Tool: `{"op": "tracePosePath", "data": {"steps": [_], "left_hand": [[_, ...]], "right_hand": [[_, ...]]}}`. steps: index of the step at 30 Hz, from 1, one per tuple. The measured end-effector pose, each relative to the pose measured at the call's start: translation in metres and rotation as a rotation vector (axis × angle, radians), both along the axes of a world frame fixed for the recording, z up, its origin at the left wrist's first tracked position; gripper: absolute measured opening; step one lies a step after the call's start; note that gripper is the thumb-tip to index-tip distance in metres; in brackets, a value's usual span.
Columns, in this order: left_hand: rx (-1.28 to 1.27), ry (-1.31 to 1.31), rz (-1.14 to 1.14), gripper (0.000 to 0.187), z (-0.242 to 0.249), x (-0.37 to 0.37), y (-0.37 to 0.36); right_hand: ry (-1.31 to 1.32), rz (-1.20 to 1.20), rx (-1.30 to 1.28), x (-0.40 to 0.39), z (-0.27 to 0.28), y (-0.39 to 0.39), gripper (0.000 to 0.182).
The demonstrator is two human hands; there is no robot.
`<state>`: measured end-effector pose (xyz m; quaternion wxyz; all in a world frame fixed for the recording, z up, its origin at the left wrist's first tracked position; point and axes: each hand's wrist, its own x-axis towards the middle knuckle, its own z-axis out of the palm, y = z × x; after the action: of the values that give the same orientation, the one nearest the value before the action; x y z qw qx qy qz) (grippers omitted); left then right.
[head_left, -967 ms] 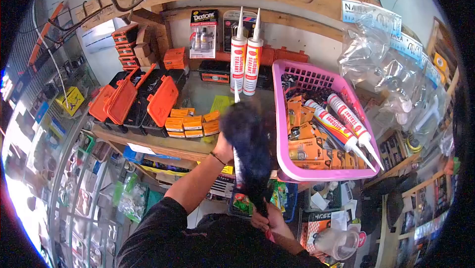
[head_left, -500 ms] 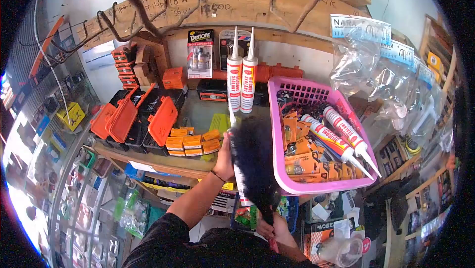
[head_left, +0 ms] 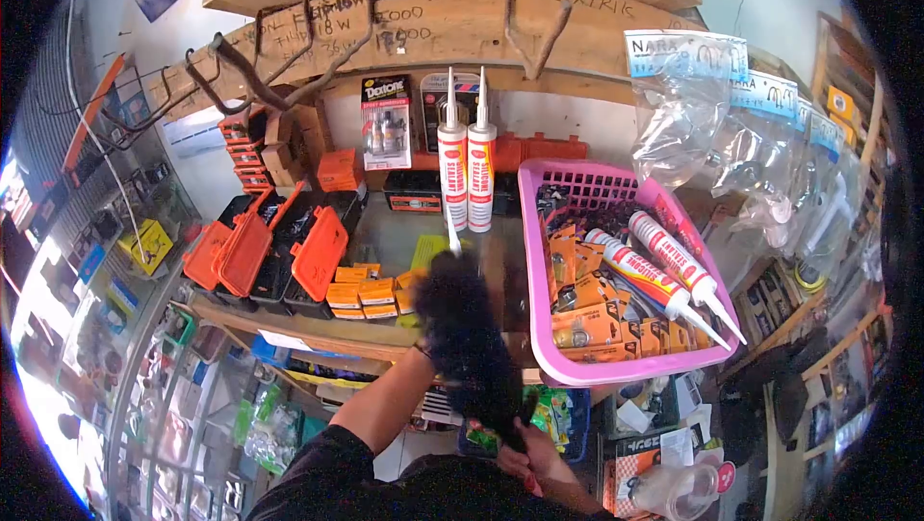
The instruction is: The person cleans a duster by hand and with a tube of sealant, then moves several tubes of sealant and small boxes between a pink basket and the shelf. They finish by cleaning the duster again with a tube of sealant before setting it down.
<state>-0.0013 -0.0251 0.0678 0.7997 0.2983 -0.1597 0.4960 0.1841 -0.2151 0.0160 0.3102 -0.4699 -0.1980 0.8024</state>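
Observation:
My right hand (head_left: 532,454) is wrapped round the handle of a black fluffy duster (head_left: 464,338), low in the middle. The duster's head covers most of my left hand (head_left: 422,352) and most of a sealant tube, whose white nozzle (head_left: 452,232) sticks up above it. In the earlier frame my left hand is round this tube. Two silicone sealant tubes (head_left: 453,175) stand upright side by side behind. More sealant tubes (head_left: 674,252) lie across the pink basket (head_left: 635,373) on the right, over orange packets (head_left: 587,326).
Open orange-lidded boxes (head_left: 320,250) and small orange-and-white boxes (head_left: 364,292) stand at left on the glass shelf. Metal hooks (head_left: 539,40) jut from the plank above. Plastic bags (head_left: 679,127) hang at right. A plastic cup (head_left: 674,490) is low at right.
The duster's head has moved left, across the tube and my left hand, hiding more of both. The view has shifted slightly. The two standing tubes have not moved on the shelf.

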Motion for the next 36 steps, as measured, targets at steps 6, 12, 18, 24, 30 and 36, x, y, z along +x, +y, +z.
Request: {"op": "tracePosePath", "data": {"steps": [6,12,18,24,30,36], "left_hand": [[-0.471,0.323,0.33,0.052,0.025,0.005,-0.018],[-0.55,0.368,0.269,0.045,0.007,-0.001,-0.007],[-0.247,0.259,0.127,0.049,-0.002,-0.008,0.001],[-0.512,0.269,0.29,0.039,0.028,0.004,-0.029],[-0.384,0.27,-0.006,0.055,0.002,-0.008,-0.009],[-0.574,0.333,0.122,0.053,0.057,0.005,-0.037]], "right_hand": [[0.482,0.015,-0.017,-0.001,0.027,0.003,0.04],[0.289,-0.116,0.041,-0.001,0.047,0.008,0.04],[-0.456,0.121,0.605,-0.001,0.056,0.007,0.038],[-0.047,0.133,0.148,-0.01,0.051,-0.001,0.03],[0.397,-0.107,0.217,-0.015,0.056,-0.002,0.035],[0.058,-0.218,0.187,-0.035,0.057,-0.022,0.036]]}}
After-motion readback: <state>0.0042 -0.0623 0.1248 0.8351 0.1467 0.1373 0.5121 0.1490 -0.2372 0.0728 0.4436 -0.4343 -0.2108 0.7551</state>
